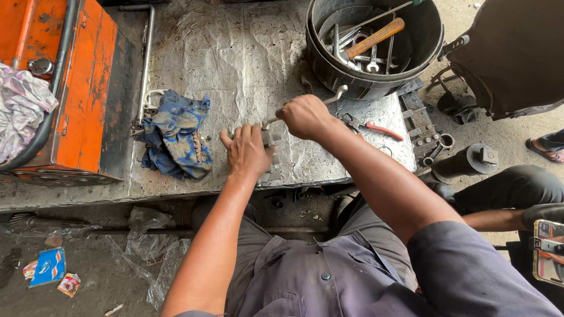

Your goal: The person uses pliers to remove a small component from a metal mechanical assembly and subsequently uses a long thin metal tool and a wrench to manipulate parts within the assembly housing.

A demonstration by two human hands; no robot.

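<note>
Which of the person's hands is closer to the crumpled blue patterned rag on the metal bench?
Left. The left hand presses on a small grey metal part just right of the crumpled blue patterned rag; the right hand grips a steel wrench farther right.

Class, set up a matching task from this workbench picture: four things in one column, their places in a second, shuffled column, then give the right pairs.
1. hammer
2. pliers
3. blue rag
4. wrench

a. gripped in the right hand
b. on the bench, left of the left hand
c. in the black bucket
d. flat on the bench, right of the right hand

Pairs: 1-c, 2-d, 3-b, 4-a
</note>
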